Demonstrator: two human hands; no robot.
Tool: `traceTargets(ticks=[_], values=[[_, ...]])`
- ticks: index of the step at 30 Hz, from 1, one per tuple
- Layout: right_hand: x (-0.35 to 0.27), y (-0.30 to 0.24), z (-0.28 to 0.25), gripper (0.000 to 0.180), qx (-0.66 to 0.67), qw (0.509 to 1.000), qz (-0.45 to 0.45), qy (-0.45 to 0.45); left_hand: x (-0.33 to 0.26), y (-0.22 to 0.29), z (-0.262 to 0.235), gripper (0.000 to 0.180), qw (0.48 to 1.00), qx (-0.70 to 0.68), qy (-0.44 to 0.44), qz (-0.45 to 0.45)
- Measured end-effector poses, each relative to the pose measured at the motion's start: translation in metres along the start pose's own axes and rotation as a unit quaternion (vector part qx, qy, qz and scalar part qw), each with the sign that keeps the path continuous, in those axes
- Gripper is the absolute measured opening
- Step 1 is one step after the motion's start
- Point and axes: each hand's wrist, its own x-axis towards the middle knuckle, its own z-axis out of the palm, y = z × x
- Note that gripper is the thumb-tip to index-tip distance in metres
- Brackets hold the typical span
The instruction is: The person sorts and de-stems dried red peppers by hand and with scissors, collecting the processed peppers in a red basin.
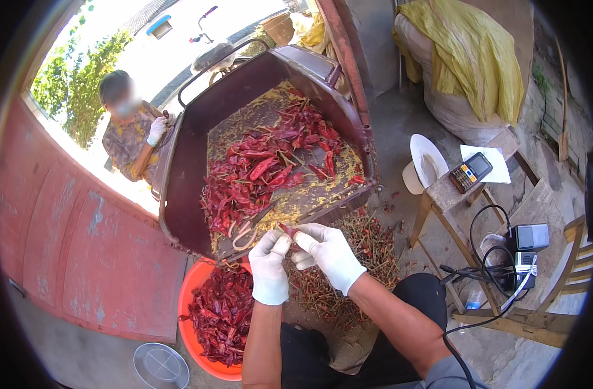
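My left hand point(270, 264) and my right hand point(329, 253), both in white gloves, meet just off the near edge of a maroon cart bed point(183, 194). Their fingertips are closed on one dried red chili pepper point(289, 230), mostly covered by the gloves. In the bed lies a heap of dried red chilies point(261, 170) among yellow seeds. Scissors with pale pink handles point(244, 237) rest by the bed's near edge, close to my left hand. Below and left, an orange basin point(185, 292) holds many red chilies. Chili stems point(368, 249) are piled on the ground beneath my right hand.
Across the cart, a gloved person point(131, 133) sits at the left. A wooden stool point(449, 191) with a handheld device point(471, 172) stands right, beside a hat point(426, 162). Black cables point(468, 246) hang near my right arm. A round clear lid point(160, 365) lies lower left.
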Motion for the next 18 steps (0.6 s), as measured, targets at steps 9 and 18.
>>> traceTargets(ticks=[9, 18], values=[[0.002, 0.006, -0.001, 0.021, 0.080, 0.996, 0.011, 0.041, 0.005, -0.002, -0.009, 0.020, 0.989, -0.146, -0.006, 0.023], [-0.001, -0.020, -0.011, 0.032, 0.267, 0.948, 0.140, -0.106, 0.014, -0.005, -0.022, 0.027, 0.988, -0.121, -0.094, 0.026]])
